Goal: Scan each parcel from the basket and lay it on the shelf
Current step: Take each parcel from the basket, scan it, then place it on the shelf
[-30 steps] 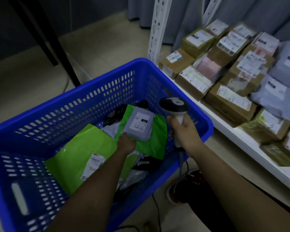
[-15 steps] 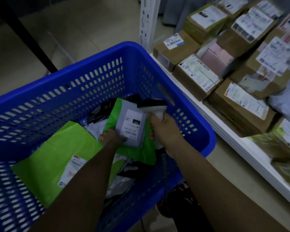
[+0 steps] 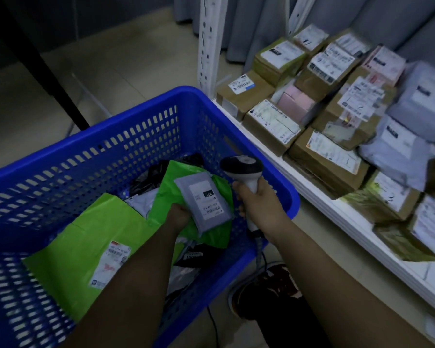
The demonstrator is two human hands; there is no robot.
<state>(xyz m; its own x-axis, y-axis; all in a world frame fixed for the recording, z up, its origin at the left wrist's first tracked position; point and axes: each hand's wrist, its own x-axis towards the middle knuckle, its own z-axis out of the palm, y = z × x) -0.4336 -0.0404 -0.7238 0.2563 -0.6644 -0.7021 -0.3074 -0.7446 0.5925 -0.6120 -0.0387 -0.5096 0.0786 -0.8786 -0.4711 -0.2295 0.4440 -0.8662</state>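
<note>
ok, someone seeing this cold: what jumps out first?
The big blue basket at left, bright green mailers inside. Above it, the left hand holds a small grey parcel label-up beside the scanner gripped in the right hand. Labelled brown boxes crowd the white shelf at right.

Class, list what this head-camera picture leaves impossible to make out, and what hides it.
- Print on the grey parcel: too small, dim.
- Left hand fingers: behind the parcel.
- Basket bottom: covered by green bags.
- Shelf far right: cut off, blurred.
- Scanner window: faces away.
</note>
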